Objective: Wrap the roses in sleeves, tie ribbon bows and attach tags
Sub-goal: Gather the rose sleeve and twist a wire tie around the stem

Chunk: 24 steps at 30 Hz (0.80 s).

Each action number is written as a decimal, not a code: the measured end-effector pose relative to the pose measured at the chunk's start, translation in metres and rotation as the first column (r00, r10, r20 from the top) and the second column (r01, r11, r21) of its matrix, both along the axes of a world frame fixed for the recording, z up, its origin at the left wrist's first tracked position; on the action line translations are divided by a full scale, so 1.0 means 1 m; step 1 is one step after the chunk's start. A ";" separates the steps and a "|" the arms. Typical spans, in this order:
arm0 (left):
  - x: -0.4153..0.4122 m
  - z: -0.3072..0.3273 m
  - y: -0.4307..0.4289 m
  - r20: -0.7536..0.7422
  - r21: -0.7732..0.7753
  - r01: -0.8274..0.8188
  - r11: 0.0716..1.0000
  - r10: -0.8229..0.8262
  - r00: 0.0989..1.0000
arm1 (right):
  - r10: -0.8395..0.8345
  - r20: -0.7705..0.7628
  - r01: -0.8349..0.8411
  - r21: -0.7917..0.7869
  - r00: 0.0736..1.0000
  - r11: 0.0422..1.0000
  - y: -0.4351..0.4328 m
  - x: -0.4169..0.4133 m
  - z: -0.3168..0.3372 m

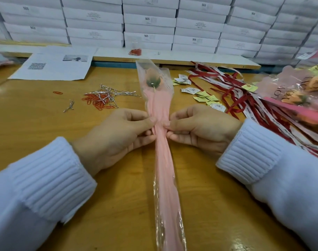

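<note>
A rose [152, 79] with an orange head and green sepals lies inside a long pink and clear sleeve [163, 167] that runs down the middle of the wooden table [36, 124]. My left hand [116, 136] pinches the sleeve from the left at its gathered waist. From the right, my right hand [201, 127] pinches the same spot. Red and white ribbons [232, 93] lie in a heap to the right. Small paper tags [205, 98], white and yellow, are scattered just beyond my right hand.
Silver twist ties [109, 92] and orange paper clips [98, 102] lie left of the rose. Finished wrapped roses [299, 91] are piled at the far right. A printed sheet [55, 66] lies at the back left, before a wall of white boxes [149, 20].
</note>
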<state>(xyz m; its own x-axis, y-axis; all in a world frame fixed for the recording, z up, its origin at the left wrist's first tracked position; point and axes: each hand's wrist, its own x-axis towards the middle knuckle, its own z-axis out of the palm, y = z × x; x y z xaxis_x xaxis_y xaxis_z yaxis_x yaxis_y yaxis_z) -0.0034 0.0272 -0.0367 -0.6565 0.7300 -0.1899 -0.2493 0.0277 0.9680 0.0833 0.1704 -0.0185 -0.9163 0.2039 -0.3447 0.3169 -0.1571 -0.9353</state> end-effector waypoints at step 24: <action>0.003 0.003 -0.003 0.010 -0.017 0.006 1.000 -0.005 1.000 | 0.011 0.004 -0.011 -0.042 1.000 0.999 0.001 0.002 -0.001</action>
